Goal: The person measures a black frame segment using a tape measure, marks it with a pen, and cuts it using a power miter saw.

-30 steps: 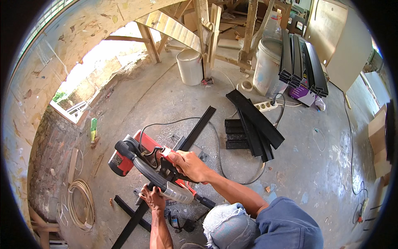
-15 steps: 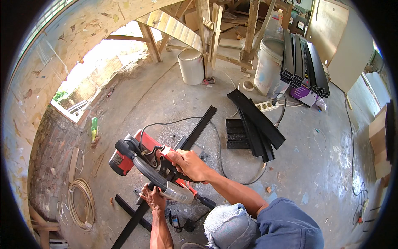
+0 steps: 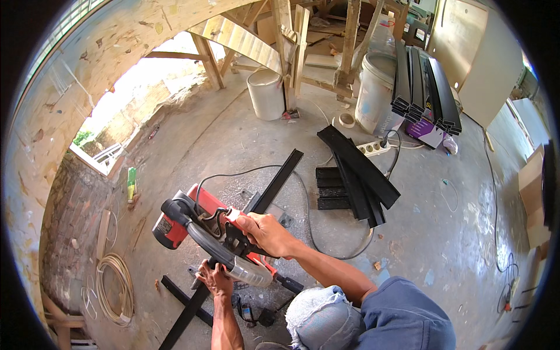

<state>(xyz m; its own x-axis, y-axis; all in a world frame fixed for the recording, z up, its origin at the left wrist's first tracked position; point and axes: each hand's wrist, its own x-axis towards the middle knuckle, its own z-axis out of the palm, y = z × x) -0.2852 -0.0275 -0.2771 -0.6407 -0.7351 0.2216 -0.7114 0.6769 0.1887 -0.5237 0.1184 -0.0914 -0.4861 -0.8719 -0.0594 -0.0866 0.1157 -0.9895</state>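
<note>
A red and black mitre saw [image 3: 211, 242] stands on the floor in front of me. My right hand [image 3: 269, 234] is closed around its red handle, with the forearm reaching in from the lower right. Through the saw runs a long black profile bar [image 3: 281, 176], slanting from the lower left to the upper middle. On its near part my left hand [image 3: 216, 277] is clasped, close to the saw's guard. The saw hides the bar's middle and where any blade meets it. A second short black bar [image 3: 175, 290] crosses beneath the long one.
Cut black pieces [image 3: 359, 175] lie in a pile beside a white power strip [image 3: 373, 149]. White buckets [image 3: 266, 96] and stacked long black profiles [image 3: 429, 87] stand at the back. A cable [image 3: 309, 216] loops right of the saw. A coiled hose [image 3: 114, 289] lies left.
The view has shifted very slightly. Both hands, the saw and the bar keep their places relative to one another.
</note>
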